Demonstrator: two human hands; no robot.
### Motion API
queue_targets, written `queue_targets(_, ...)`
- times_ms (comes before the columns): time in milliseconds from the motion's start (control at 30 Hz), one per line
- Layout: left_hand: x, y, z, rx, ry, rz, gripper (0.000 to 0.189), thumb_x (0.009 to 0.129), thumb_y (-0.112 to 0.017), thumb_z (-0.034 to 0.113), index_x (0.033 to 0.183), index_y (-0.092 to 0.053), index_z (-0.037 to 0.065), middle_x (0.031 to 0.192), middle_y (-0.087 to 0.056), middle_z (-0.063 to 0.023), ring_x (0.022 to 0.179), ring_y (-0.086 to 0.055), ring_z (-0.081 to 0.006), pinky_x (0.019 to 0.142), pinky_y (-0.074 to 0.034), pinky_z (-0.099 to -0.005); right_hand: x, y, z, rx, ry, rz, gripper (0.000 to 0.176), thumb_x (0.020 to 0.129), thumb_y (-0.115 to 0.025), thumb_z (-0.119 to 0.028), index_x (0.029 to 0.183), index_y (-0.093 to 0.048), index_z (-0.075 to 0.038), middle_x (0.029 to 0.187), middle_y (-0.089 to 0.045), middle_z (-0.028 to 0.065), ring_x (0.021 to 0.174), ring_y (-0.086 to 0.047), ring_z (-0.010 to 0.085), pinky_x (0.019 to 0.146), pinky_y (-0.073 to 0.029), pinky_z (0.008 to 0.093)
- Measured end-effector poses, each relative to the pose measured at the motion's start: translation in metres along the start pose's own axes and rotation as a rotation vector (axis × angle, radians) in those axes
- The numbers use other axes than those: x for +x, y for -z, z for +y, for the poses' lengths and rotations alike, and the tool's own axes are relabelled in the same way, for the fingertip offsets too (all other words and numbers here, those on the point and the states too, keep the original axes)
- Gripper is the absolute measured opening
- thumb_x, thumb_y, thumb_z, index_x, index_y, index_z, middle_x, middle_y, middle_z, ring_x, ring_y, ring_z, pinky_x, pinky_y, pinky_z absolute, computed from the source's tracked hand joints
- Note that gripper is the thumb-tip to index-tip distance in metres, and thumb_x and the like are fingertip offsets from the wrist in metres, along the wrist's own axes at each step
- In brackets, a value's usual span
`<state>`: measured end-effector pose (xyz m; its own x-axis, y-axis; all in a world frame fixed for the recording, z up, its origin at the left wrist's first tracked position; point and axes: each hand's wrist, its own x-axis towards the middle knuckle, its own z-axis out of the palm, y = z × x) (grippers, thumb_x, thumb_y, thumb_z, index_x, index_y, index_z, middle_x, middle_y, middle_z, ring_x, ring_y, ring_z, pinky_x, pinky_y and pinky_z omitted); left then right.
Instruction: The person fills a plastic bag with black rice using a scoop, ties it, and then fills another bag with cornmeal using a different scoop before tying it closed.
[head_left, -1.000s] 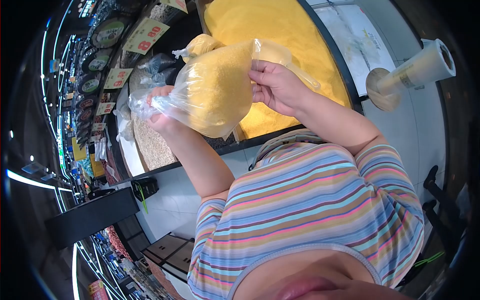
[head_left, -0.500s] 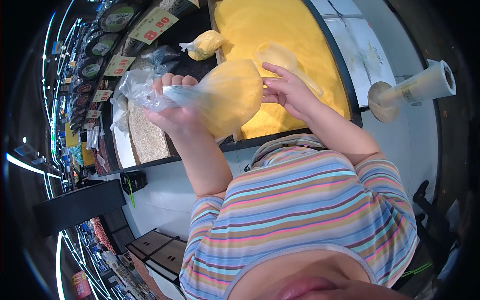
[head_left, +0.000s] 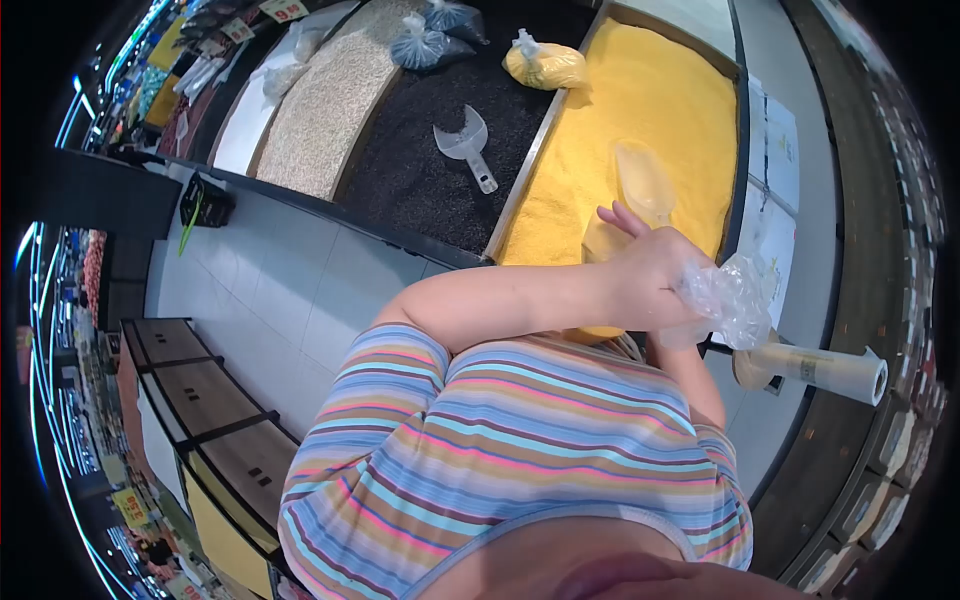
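Note:
My left hand (head_left: 660, 275) reaches across to the right, closed around the gathered neck of a clear plastic bag (head_left: 735, 300), whose crumpled top sticks out past the fist. The bag's yellow-filled body (head_left: 597, 334) shows below the left forearm, mostly hidden by it. My right forearm (head_left: 692, 385) rises behind the bag, and its hand is largely hidden by the left hand and the plastic. Just beyond, a clear scoop (head_left: 645, 185) lies on the fine yellow grain (head_left: 640, 90) in its bin.
A tied yellow bag (head_left: 548, 66) rests at the divider by the black grain (head_left: 400, 150). Another scoop (head_left: 466, 148) lies on the black grain, with tied dark bags (head_left: 430, 45) behind. Pale grain (head_left: 330, 100) fills the bin to the left. A plastic bag roll (head_left: 820, 370) stands at right.
My left hand has swung from left to right across my body with the bag. My right hand, earlier open against the bag's side, is now mostly hidden. The view has shifted.

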<state>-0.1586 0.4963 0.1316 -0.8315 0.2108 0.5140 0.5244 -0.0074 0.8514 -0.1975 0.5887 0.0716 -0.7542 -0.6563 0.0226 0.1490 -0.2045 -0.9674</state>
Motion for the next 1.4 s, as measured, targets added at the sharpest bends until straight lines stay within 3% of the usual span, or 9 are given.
queue_targets(200, -0.002, -0.004, 0.004, -0.038, 0.029, 0.152, 0.017, 0.069, -0.062, 0.018, 0.066, -0.060, 0.001, 0.057, -0.057, -0.0142, 0.054, -0.059, -0.0212, 0.054, -0.045, -0.0333, -0.010, 0.021, 0.008, -0.336, -0.001, -0.028, 0.050, 0.078, -0.068, -0.020, 0.121, -0.048, -0.004, 0.119, -0.053, 0.0132, 0.110, -0.051, 0.0249, 0.091, -0.041, 0.0369)
queue_targets(467, -0.022, 0.016, 0.011, -0.357, 0.366, 0.278, 0.017, 0.085, -0.054, 0.005, 0.099, -0.061, -0.001, 0.092, -0.063, -0.0049, 0.087, -0.059, -0.0120, 0.078, -0.047, -0.0279, -0.008, 0.021, -0.003, -0.841, 0.147, -0.082, 0.034, 0.078, -0.066, -0.015, 0.109, -0.056, -0.005, 0.109, -0.058, 0.0152, 0.104, -0.054, 0.0286, 0.084, -0.043, 0.0383)
queue_targets(533, -0.029, 0.023, 0.010, -0.404, 0.394, 0.321, 0.018, 0.088, -0.053, 0.006, 0.104, -0.060, -0.001, 0.096, -0.063, -0.0048, 0.090, -0.058, -0.0114, 0.080, -0.046, -0.0275, -0.006, 0.013, -0.024, -0.917, 0.086, -0.129, 0.022, 0.076, -0.066, -0.010, 0.096, -0.061, -0.006, 0.097, -0.058, 0.0137, 0.093, -0.055, 0.0304, 0.077, -0.046, 0.0361)
queue_targets(667, -0.041, 0.037, 0.011, -0.442, 0.390, 0.393, 0.021, 0.090, -0.050, 0.006, 0.109, -0.057, -0.002, 0.100, -0.062, -0.0066, 0.095, -0.058, -0.0130, 0.084, -0.046, -0.0272, 0.004, 0.012, -0.054, -1.306, 0.493, -0.139, 0.025, 0.065, -0.068, -0.005, 0.089, -0.062, -0.008, 0.089, -0.055, 0.0100, 0.076, -0.058, 0.0313, 0.067, -0.048, 0.0379)
queue_targets(800, -0.052, 0.047, 0.019, -0.636, 0.361, 0.449, 0.025, 0.091, -0.047, 0.007, 0.114, -0.053, 0.000, 0.109, -0.059, -0.0080, 0.102, -0.057, -0.0156, 0.088, -0.046, -0.0291, 0.011, 0.012, -0.081, -1.512, 0.360, -0.120, 0.021, 0.063, -0.068, -0.004, 0.080, -0.056, -0.007, 0.084, -0.054, 0.0078, 0.072, -0.059, 0.0286, 0.061, -0.048, 0.0390)
queue_targets(1000, -0.058, 0.047, 0.024, -0.836, 0.457, 0.552, 0.029, 0.096, -0.043, 0.017, 0.121, -0.047, 0.004, 0.112, -0.057, -0.0114, 0.103, -0.058, -0.0218, 0.087, -0.047, -0.0359, 0.050, 0.006, -0.093, -1.537, 0.518, 0.003, 0.013, 0.074, -0.066, -0.006, 0.079, -0.054, -0.004, 0.078, -0.053, 0.0101, 0.069, -0.056, 0.0312, 0.057, -0.045, 0.0378)
queue_targets(1167, -0.066, 0.039, 0.006, -1.421, 0.454, 0.282, 0.025, 0.095, -0.046, 0.023, 0.115, -0.050, 0.008, 0.097, -0.058, -0.0056, 0.087, -0.059, -0.0173, 0.080, -0.048, -0.0350, 0.088, -0.015, -0.103, -1.363, 0.843, 0.065, 0.020, 0.076, -0.071, -0.018, 0.077, -0.055, -0.006, 0.075, -0.053, 0.0091, 0.059, -0.056, 0.0272, 0.054, -0.046, 0.0341)
queue_targets(1267, -0.054, 0.027, 0.007, -1.617, 0.336, 0.033, 0.025, 0.094, -0.048, 0.029, 0.112, -0.051, 0.012, 0.087, -0.054, -0.0016, 0.075, -0.054, -0.0135, 0.079, -0.044, -0.0361, 0.083, -0.044, -0.126, -0.926, 0.944, -0.003, 0.022, 0.078, -0.070, -0.020, 0.080, -0.057, -0.003, 0.073, -0.052, 0.0065, 0.061, -0.053, 0.0203, 0.052, -0.043, 0.0290)
queue_targets(1400, -0.033, 0.033, 0.014, -1.690, 0.181, -0.225, 0.029, 0.090, -0.054, 0.030, 0.114, -0.051, 0.013, 0.083, -0.055, -0.0021, 0.073, -0.054, -0.0158, 0.080, -0.044, -0.0370, 0.067, -0.057, -0.149, -0.521, 1.120, -0.309, 0.025, 0.082, -0.068, -0.023, 0.078, -0.059, 0.000, 0.080, -0.050, 0.0059, 0.072, -0.048, 0.0117, 0.059, -0.038, 0.0217)
